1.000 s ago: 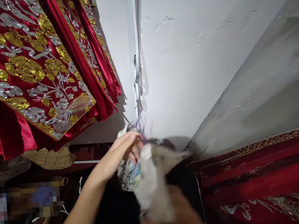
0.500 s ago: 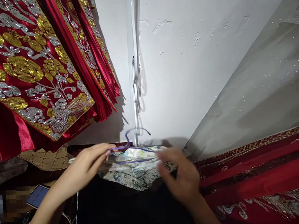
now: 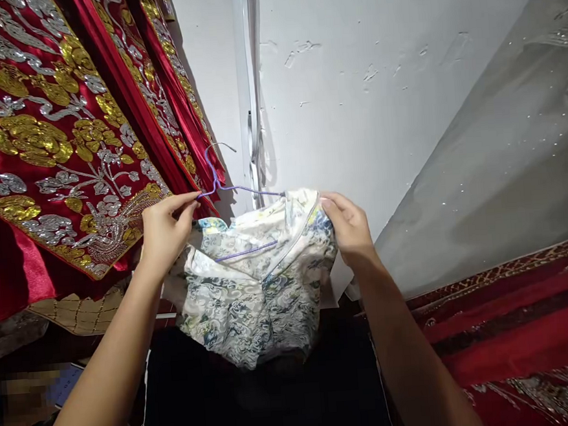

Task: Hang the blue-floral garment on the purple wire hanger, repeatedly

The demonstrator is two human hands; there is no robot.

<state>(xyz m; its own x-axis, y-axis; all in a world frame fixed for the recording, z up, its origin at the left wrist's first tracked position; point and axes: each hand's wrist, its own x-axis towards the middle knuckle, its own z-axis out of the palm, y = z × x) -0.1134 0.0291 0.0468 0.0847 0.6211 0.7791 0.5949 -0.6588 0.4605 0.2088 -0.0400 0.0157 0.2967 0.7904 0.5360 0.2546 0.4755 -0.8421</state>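
A white garment (image 3: 257, 280) with a blue-green cloud pattern hangs on a thin purple wire hanger (image 3: 224, 186) in front of me. My left hand (image 3: 166, 229) pinches the hanger's left end, fingers closed on the wire. My right hand (image 3: 348, 225) grips the garment's upper right shoulder, where the hanger's right end is hidden inside the cloth. The hanger's hook points up toward the wall corner. The garment's lower part droops over something black below.
Red garments (image 3: 55, 138) with gold and silver embroidery hang at the left. A white wall (image 3: 353, 91) with a vertical strip stands behind. Grey glittery fabric (image 3: 504, 158) slopes at the right above red embroidered cloth (image 3: 516, 339). Black fabric (image 3: 258, 403) lies below.
Both hands have lifted the hanger and patterned garment from low near the black cloth up to chest height. The garment now hangs spread between them.
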